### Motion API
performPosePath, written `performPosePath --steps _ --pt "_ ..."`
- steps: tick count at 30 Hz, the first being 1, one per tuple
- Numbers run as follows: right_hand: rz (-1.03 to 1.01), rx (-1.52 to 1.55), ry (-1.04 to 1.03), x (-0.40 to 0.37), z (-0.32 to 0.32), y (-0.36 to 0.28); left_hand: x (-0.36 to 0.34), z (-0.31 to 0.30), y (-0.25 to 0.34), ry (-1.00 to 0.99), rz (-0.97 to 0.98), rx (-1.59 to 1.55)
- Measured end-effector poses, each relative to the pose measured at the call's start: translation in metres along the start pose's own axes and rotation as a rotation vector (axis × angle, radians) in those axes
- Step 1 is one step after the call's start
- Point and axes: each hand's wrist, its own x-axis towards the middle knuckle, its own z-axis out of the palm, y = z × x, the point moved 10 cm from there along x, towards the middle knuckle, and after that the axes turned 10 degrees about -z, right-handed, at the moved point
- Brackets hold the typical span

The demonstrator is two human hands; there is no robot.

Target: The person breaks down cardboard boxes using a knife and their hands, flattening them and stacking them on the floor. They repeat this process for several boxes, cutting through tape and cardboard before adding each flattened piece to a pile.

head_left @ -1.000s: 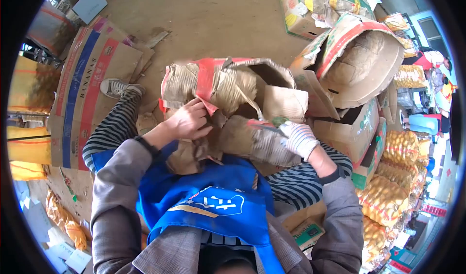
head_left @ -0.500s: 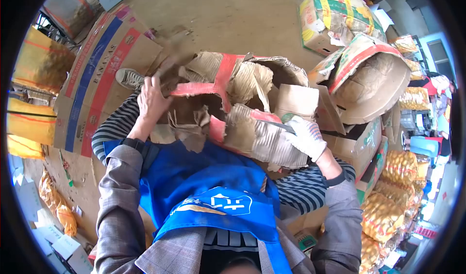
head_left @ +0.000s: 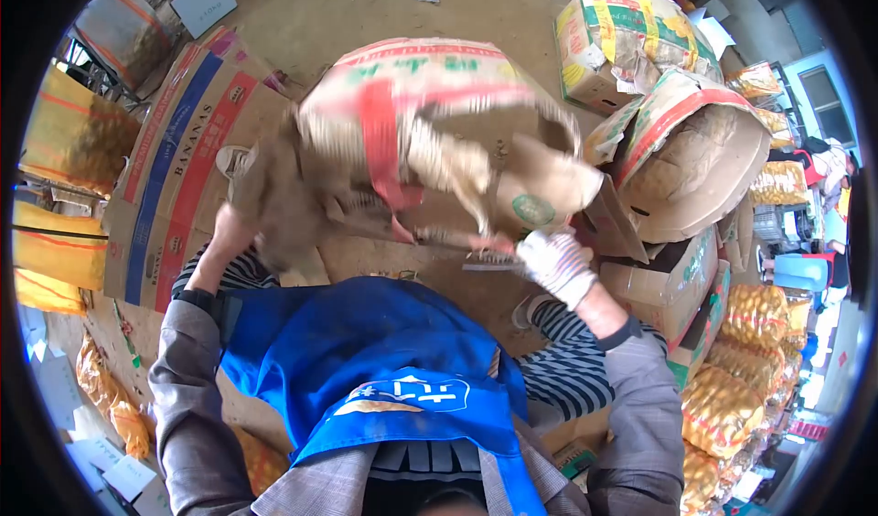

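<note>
A torn cardboard box (head_left: 430,77) with red and green print is tipped up in front of my lap, blurred by motion. My left hand (head_left: 235,230), bare, grips its ragged left side, with the fingers mostly hidden behind the cardboard. My right hand (head_left: 556,267) wears a white striped glove and is closed at the box's lower right edge. From that fist a thin grey knife blade (head_left: 489,266) points left, just under the torn edge. A blue apron (head_left: 366,333) covers my lap.
A flattened banana carton (head_left: 174,168) lies at my left. Another torn box (head_left: 690,155) stands at the right, near a taped carton (head_left: 640,36). Mesh sacks (head_left: 722,406) are stacked at the right edge. Other people are in the far right background.
The box has been lifted and tipped away from my lap, so its printed side now shows. My left hand has moved left and slightly down; my right hand is slightly lower.
</note>
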Motion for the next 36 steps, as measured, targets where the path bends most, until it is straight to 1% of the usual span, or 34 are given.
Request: performPosePath --steps 2,3,4,6,7,8,10,11,12,13,14,15,16,17,18,19,20,22,23,24,25,28,29,30,31,32,34,35,36 --pt "-0.107 0.019 -0.209 0.001 0.078 -0.024 -0.01 0.053 -0.039 -0.677 -0.022 0.324" --pt "-0.056 0.043 -0.355 0.0 0.128 -0.03 -0.028 0.072 -0.056 -1.021 -0.033 0.482" --pt "-0.004 0.065 -0.5 -0.005 0.174 -0.035 0.003 0.051 -0.043 -0.703 -0.072 0.444" --pt "-0.098 0.264 -0.494 -0.013 0.213 -0.062 0.046 -0.007 0.01 -0.069 -0.139 0.351" --pt "0.052 0.615 -0.319 -0.022 0.239 -0.068 0.055 -0.009 0.057 -0.008 -0.036 0.257" --pt "0.037 0.592 -0.359 -0.021 0.243 -0.071 0.059 -0.006 0.106 0.052 0.066 0.162" --pt "0.018 0.552 -0.447 -0.013 0.245 -0.087 0.044 0.048 0.169 -0.022 0.252 0.112" --pt "0.016 0.531 -0.494 -0.01 0.242 -0.094 0.02 0.081 0.213 -0.131 0.387 0.108" --pt "0.015 0.508 -0.543 -0.01 0.239 -0.099 -0.003 0.109 0.245 -0.238 0.523 0.1" --pt "0.012 0.484 -0.596 -0.012 0.231 -0.101 -0.001 0.133 0.239 -0.258 0.497 0.184" --pt "0.0 0.457 -0.653 -0.02 0.225 -0.101 0.004 0.159 0.226 -0.275 0.462 0.268" --pt "0.014 0.371 -0.414 -0.017 0.174 -0.097 0.007 0.182 0.207 -0.297 0.427 0.356" --pt "-0.059 0.536 -0.606 -0.026 0.166 -0.105 0.015 0.197 0.17 -0.321 0.365 0.47" --pt "-0.092 0.669 -0.613 -0.025 0.122 -0.101 0.024 0.201 0.136 -0.356 0.274 0.486" --pt "-0.126 0.798 -0.611 -0.022 0.084 -0.092 0.03 0.204 0.099 -0.474 0.133 0.521" --pt "-0.005 0.834 -0.457 -0.015 0.064 -0.061 0.034 0.208 0.063 -0.526 0.058 0.543" --pt "0.109 0.863 -0.303 -0.008 0.053 -0.031 0.034 0.208 0.045 -0.549 0.023 0.534" --pt "0.318 0.792 0.043 0.013 0.038 0.02 0.035 0.209 0.018 -0.598 -0.042 0.522" --pt "0.277 0.712 0.048 0.031 0.047 0.024 0.036 0.213 0.02 -0.563 -0.032 0.484" --pt "0.237 0.638 0.051 0.047 0.06 0.025 0.034 0.22 0.018 -0.546 -0.043 0.517" --pt "0.104 0.689 0.117 0.059 0.061 0.02 0.031 0.226 0.019 -0.534 -0.053 0.55" --pt "0.11 0.919 0.134 0.062 0.073 0.031 0.026 0.246 0.019 -0.429 -0.029 0.6" --pt "0.267 1.085 0.174 0.056 0.077 0.049 0.024 0.255 0.021 -0.407 -0.019 0.623" --pt "0.5 1.232 0.114 0.047 0.1 0.06 0.023 0.264 0.021 -0.385 -0.008 0.646" --pt "0.488 1.1 -0.034 0.056 0.11 0.06 0.021 0.273 0.022 -0.332 0.022 0.653" --pt "0.471 0.965 -0.175 0.069 0.122 0.062 0.021 0.278 0.02 -0.348 0.005 0.645" --pt "0.314 0.653 -0.193 0.082 0.194 0.043 0.022 0.282 0.015 -0.373 -0.035 0.641" --pt "0.363 0.688 -0.356 0.083 0.239 0.038 0.024 0.277 0.014 -0.421 0.003 0.626" --pt "0.436 0.671 -0.412 0.087 0.282 0.035 0.023 0.268 0.013 -0.47 0.039 0.613"
